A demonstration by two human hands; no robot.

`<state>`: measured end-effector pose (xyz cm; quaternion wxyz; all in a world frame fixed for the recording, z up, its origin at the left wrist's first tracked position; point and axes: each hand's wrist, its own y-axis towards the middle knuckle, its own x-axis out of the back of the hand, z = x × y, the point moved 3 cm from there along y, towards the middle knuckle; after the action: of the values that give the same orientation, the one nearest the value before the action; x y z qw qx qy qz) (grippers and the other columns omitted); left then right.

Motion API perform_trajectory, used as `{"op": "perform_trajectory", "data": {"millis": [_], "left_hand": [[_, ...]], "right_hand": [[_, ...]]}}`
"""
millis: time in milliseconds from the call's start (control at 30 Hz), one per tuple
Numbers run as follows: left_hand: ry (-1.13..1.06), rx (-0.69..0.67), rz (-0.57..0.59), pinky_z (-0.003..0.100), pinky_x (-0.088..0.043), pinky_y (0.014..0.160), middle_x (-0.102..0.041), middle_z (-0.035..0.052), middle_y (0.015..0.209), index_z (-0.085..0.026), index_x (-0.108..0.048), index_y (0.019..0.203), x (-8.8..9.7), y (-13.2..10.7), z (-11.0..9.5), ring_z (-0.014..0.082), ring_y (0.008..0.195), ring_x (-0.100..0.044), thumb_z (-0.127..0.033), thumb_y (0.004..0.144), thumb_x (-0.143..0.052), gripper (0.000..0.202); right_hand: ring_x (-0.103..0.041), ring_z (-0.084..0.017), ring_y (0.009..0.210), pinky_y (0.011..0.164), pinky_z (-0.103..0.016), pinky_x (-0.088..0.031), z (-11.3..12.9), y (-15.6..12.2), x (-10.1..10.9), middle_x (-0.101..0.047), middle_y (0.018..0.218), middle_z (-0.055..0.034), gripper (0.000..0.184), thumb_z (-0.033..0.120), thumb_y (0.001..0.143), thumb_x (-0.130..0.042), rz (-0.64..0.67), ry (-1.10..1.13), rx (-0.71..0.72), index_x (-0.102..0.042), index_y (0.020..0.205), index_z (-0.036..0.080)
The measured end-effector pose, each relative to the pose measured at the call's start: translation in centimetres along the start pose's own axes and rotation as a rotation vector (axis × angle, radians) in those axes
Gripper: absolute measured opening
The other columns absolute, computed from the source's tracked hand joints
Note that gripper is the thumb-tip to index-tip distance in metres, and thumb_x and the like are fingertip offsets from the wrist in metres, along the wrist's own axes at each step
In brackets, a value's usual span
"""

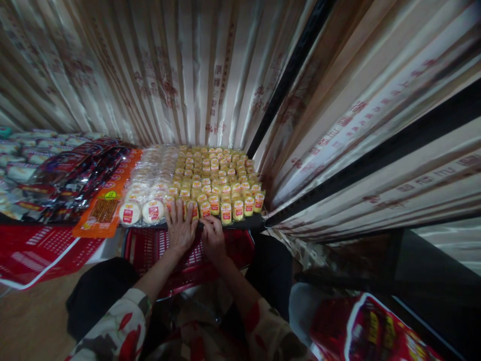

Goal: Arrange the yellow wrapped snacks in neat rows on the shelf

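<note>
Rows of small yellow wrapped cakes with red-and-white labels fill the right part of a dark shelf. My left hand lies with fingers stretched out and a little apart over the front row, touching the packs. Close beside it, my right hand has its fingers curled together at the shelf's front edge, against the bottom of a front pack; what is between the fingertips is hidden. Round white cakes in clear wrap with red labels stand in stacks just left of my left hand.
An orange snack bag hangs over the shelf edge, beside dark shiny packets. Below my hands is a red plastic basket. Pleated curtains and black metal posts stand behind. A red bag lies at lower right.
</note>
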<state>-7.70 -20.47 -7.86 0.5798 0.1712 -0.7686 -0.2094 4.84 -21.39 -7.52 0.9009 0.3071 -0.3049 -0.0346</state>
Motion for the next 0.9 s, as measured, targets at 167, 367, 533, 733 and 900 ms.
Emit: {"op": "perform_trajectory", "data": {"millis": [167, 367, 533, 733, 900], "left_hand": [[-0.007, -0.022, 0.039, 0.058, -0.013, 0.109, -0.016, 0.0138, 0.151, -0.02, -0.037, 0.137, 0.1, -1.0, -0.4, 0.0308, 0.14, 0.001, -0.032, 0.088, -0.044, 0.051], [-0.071, -0.076, 0.024, 0.056, -0.018, 0.109, -0.019, 0.0137, 0.151, -0.019, -0.036, 0.137, 0.4, -2.5, -1.1, 0.0299, 0.14, -0.003, -0.028, 0.089, -0.042, 0.05], [-0.202, -0.164, -0.034, 0.046, -0.033, 0.105, -0.04, 0.0185, 0.137, -0.012, -0.038, 0.133, 0.8, -5.3, -1.9, 0.0266, 0.137, -0.022, -0.019, 0.088, -0.042, 0.046], [-0.367, -0.166, 0.246, 0.04, -0.041, 0.099, -0.052, 0.0149, 0.122, -0.013, -0.045, 0.126, -0.3, -8.7, -1.8, 0.0228, 0.121, -0.044, -0.011, 0.084, -0.041, 0.042], [-0.303, 0.126, 0.951, 0.034, -0.047, 0.086, -0.058, 0.0158, 0.115, -0.013, -0.054, 0.115, -3.1, -9.2, -1.2, 0.0218, 0.102, -0.059, -0.016, 0.084, -0.04, 0.034]], "right_hand": [[-0.05, -0.018, 0.102, 0.091, -0.034, -0.047, -0.1, -0.5, 0.0, -0.052, 0.107, -0.0111, 0.034, 0.017, 0.09, -0.034, 0.021, -0.003, -0.038, -0.06, 0.112, 0.018], [-0.05, -0.019, 0.103, 0.09, -0.034, -0.047, 0.3, -0.7, 0.0, -0.054, 0.107, -0.0116, 0.032, 0.022, 0.09, -0.036, 0.01, 0.006, -0.022, -0.062, 0.109, 0.017], [-0.052, -0.018, 0.1, 0.09, -0.034, -0.046, 0.6, -1.4, 0.9, -0.057, 0.103, -0.0099, 0.031, 0.02, 0.09, -0.035, 0.038, -0.011, -0.001, -0.063, 0.101, 0.018], [-0.056, -0.018, 0.092, 0.086, -0.032, -0.046, -2.1, -4.1, 2.2, -0.063, 0.093, -0.008, 0.026, 0.015, 0.086, -0.038, 0.29, -0.079, -0.04, -0.064, 0.089, 0.02], [-0.06, -0.019, 0.085, 0.077, -0.028, -0.047, -6.4, -4.9, 1.2, -0.067, 0.089, -0.0104, 0.017, 0.012, 0.08, -0.05, 0.654, -0.304, -0.36, -0.065, 0.086, 0.016]]}}
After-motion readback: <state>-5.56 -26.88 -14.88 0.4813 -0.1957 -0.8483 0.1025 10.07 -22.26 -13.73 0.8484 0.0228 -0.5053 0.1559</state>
